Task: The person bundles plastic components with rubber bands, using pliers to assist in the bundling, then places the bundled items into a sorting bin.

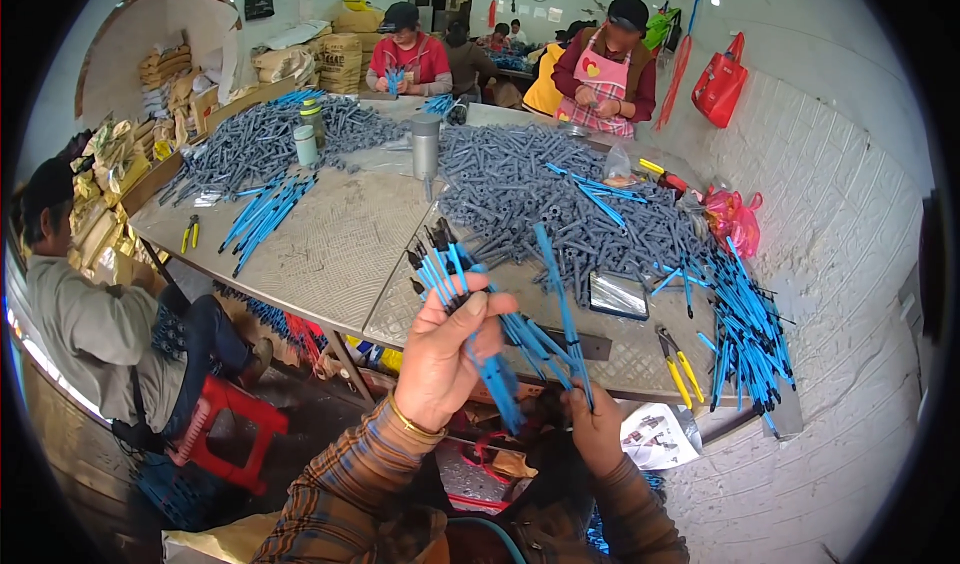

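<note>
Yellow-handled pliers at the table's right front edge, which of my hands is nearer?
Right. Your right hand is left of and below the pliers in view; your left hand, holding blue sticks, is farther left.

Table (335, 239): tan top, seam across. Left heap of grey pieces (245, 149), right heap of grey pieces (530, 199). Blue rods (270, 222) fanned before left heap; denser blue pile (750, 329) at right end. Metal canister (426, 146) upright between heaps. Yellow-handled cutters (190, 233) far left. Yellow-handled pliers (680, 366) near front edge, beside blue pile. Flat shiny-topped case (618, 296) just before right heap.
</note>
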Demonstrator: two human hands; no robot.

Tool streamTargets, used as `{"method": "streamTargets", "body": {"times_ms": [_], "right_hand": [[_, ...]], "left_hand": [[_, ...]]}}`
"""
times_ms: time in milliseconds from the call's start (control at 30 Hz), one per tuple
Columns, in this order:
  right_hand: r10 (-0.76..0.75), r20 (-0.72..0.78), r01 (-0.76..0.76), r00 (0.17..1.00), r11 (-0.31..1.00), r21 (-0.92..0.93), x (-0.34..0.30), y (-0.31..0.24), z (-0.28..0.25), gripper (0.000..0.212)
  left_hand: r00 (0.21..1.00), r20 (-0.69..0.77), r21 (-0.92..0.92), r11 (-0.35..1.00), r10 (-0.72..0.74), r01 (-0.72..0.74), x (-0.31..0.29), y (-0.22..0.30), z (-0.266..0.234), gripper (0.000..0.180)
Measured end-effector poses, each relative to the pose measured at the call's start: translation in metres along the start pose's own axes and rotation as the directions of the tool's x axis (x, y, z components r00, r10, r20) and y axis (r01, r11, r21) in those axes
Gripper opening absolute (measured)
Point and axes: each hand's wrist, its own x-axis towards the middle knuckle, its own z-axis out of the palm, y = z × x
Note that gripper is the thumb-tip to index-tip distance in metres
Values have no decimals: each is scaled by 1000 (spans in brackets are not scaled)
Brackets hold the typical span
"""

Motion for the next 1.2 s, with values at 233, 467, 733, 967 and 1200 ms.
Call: {"method": "streamTargets", "body": {"times_ms": [233,467,733,967,1200], "right_hand": [[-133,-80,134,988,991,-2,3,5,-14,22],[-172,-34,171,985,985,-24,-25,-14,-5,20],[-451,31,452,892,888,-82,-33,-25,17,11],[-483,9,480,875,868,-125,-29,-10,8,16],[63,-83,-34,995,950,311,-39,-20,4,30]], "left_hand": [[993,-2,348,930,-122,115,-10,19,2,16],[977,-204,372,928,64,17,-3,4,4,12],[953,-126,576,802,277,-157,2,-23,12,7],[936,-151,728,676,319,-113,-2,-12,-5,9],[928,-371,122,993,38,8,-3,-26,22,9]]}}
